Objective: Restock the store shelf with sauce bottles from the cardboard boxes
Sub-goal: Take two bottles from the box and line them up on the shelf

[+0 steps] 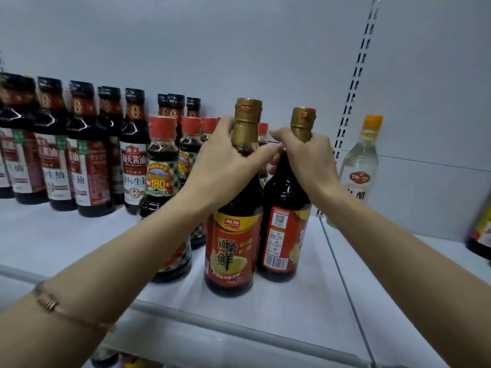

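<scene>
We are setting two gold-capped soy sauce bottles on the shelf [292, 296] — left hand [225, 160] gripping one neck [245, 134], right hand [305, 158] the other [301, 126] — next, release and turn labels forward.

"180" on the red-capped bottle [162, 181], "加加" on the gold-capped bottle [233, 235], "保宁" on the clear bottle [359, 166]
</scene>
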Motion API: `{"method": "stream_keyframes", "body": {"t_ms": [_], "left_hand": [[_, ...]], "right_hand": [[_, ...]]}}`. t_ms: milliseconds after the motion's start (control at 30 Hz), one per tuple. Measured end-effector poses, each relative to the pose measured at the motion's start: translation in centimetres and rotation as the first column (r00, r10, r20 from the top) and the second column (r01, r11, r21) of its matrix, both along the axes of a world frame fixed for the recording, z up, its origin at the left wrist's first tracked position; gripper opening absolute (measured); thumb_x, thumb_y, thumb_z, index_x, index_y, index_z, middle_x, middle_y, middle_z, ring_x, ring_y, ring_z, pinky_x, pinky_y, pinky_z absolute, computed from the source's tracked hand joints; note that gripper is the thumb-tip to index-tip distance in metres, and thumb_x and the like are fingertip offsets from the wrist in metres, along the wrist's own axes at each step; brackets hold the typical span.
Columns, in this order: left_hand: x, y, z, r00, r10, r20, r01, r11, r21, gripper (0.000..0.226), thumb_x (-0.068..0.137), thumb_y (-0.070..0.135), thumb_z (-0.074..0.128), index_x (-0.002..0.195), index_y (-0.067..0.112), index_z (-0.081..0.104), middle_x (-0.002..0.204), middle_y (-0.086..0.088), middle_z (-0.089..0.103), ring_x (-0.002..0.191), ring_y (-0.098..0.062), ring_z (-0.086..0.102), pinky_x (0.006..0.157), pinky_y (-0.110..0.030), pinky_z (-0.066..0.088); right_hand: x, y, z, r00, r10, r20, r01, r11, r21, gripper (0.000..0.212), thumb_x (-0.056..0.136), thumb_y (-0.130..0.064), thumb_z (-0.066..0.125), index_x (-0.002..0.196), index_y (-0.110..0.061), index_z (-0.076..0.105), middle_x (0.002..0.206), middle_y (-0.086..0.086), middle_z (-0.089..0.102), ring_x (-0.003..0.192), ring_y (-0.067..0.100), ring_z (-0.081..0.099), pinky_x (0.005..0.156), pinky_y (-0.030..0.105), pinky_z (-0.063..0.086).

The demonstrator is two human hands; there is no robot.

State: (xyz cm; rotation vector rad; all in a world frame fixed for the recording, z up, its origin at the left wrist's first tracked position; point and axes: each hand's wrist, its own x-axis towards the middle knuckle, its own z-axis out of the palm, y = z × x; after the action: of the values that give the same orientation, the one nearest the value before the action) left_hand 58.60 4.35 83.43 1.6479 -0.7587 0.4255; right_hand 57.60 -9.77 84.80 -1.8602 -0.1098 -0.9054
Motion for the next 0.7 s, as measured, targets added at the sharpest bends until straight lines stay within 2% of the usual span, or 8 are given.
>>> {"method": "stream_keyframes", "body": {"t_ms": [100, 167, 233, 333, 400, 500, 600, 700], "left_hand": [[-1.4, 0.8, -3.2, 1.000, -0.007, -0.003, 0.007, 1.000, -0.016, 0.041, 0.082, 0.037, 0.071, 0.115, 0.027, 0.049, 0.092, 0.013, 0.064, 0.086, 0.008, 0.063, 0.066, -0.008, 0.049], [-2.1, 1.5, -5.1, 0.996, -0.075, -0.054, 0.072, 0.996, -0.060, 0.050, 0.078, 0.038, 0.073, 0.120, 0.033, 0.047, 0.099, 0.017, 0.065, 0.093, 0.010, 0.062, 0.074, -0.009, 0.050], [-2.3, 2.0, -6.4, 0.980, -0.175, -0.099, 0.169, 0.983, -0.066, 0.063, 0.072, 0.033, 0.076, 0.121, 0.045, 0.039, 0.106, 0.028, 0.063, 0.098, 0.012, 0.060, 0.075, -0.007, 0.050], [-2.4, 2.7, -8.2, 0.965, -0.224, -0.138, 0.224, 0.974, -0.015, 0.094, 0.069, 0.015, 0.082, 0.123, 0.062, 0.020, 0.107, 0.048, 0.051, 0.103, 0.019, 0.054, 0.072, 0.000, 0.044], [-2.3, 2.8, -9.1, 0.965, -0.217, -0.145, 0.217, 0.976, -0.011, 0.106, 0.069, 0.014, 0.083, 0.127, 0.068, 0.012, 0.111, 0.051, 0.046, 0.106, 0.020, 0.052, 0.073, 0.001, 0.043], [-2.1, 2.8, -9.3, 0.958, -0.226, -0.175, 0.228, 0.974, -0.011, 0.111, 0.069, 0.019, 0.083, 0.130, 0.069, 0.004, 0.113, 0.054, 0.041, 0.107, 0.024, 0.048, 0.073, 0.003, 0.041], [-2.0, 2.7, -9.2, 0.950, -0.236, -0.205, 0.237, 0.971, -0.017, 0.107, 0.061, 0.030, 0.083, 0.134, 0.058, 0.011, 0.112, 0.048, 0.048, 0.105, 0.021, 0.051, 0.075, 0.002, 0.043], [-1.7, 2.6, -9.1, 0.950, -0.219, -0.220, 0.229, 0.973, 0.020, 0.093, 0.063, 0.026, 0.085, 0.133, 0.046, 0.027, 0.108, 0.037, 0.058, 0.099, 0.017, 0.057, 0.072, -0.001, 0.045]], "right_hand": [[-0.4, -0.6, -2.3, 0.999, 0.034, -0.009, -0.034, 0.997, -0.066, 0.021, 0.086, -0.035, 0.067, 0.072, -0.022, 0.059, 0.065, -0.008, 0.066, 0.066, 0.007, 0.066, 0.068, 0.036, 0.055], [-0.7, -0.9, -3.8, 0.997, 0.059, -0.050, -0.060, 0.998, -0.025, 0.025, 0.080, -0.048, 0.066, 0.080, -0.022, 0.064, 0.078, -0.001, 0.072, 0.078, 0.016, 0.070, 0.078, 0.043, 0.057], [-0.8, -1.0, -4.1, 0.996, 0.065, -0.062, -0.066, 0.998, -0.019, 0.031, 0.075, -0.051, 0.065, 0.083, -0.022, 0.064, 0.083, 0.002, 0.072, 0.081, 0.020, 0.071, 0.081, 0.047, 0.057], [-1.1, -1.5, -3.6, 0.979, 0.158, -0.133, -0.165, 0.985, -0.047, 0.031, 0.073, -0.042, 0.065, 0.091, -0.017, 0.061, 0.083, -0.001, 0.070, 0.082, 0.016, 0.070, 0.078, 0.039, 0.056], [-1.6, -2.5, -3.2, 0.917, 0.274, -0.290, -0.292, 0.956, -0.017, 0.040, 0.069, -0.036, 0.062, 0.102, -0.013, 0.059, 0.087, 0.000, 0.068, 0.087, 0.016, 0.068, 0.083, 0.038, 0.054], [-2.3, -3.8, -3.6, 0.826, 0.329, -0.457, -0.358, 0.933, 0.025, 0.041, 0.074, -0.040, 0.065, 0.109, -0.020, 0.057, 0.100, 0.002, 0.070, 0.100, 0.022, 0.067, 0.090, 0.044, 0.052], [-1.4, -3.3, -4.1, 0.891, 0.217, -0.400, -0.253, 0.967, -0.040, 0.034, 0.086, -0.043, 0.066, 0.113, -0.027, 0.055, 0.106, -0.003, 0.070, 0.098, 0.015, 0.068, 0.083, 0.037, 0.055], [0.5, -2.9, -4.2, 0.933, 0.048, -0.358, -0.094, 0.989, -0.113, 0.046, 0.087, -0.050, 0.062, 0.122, -0.024, 0.048, 0.114, -0.002, 0.064, 0.105, 0.016, 0.063, 0.091, 0.042, 0.052]]}}
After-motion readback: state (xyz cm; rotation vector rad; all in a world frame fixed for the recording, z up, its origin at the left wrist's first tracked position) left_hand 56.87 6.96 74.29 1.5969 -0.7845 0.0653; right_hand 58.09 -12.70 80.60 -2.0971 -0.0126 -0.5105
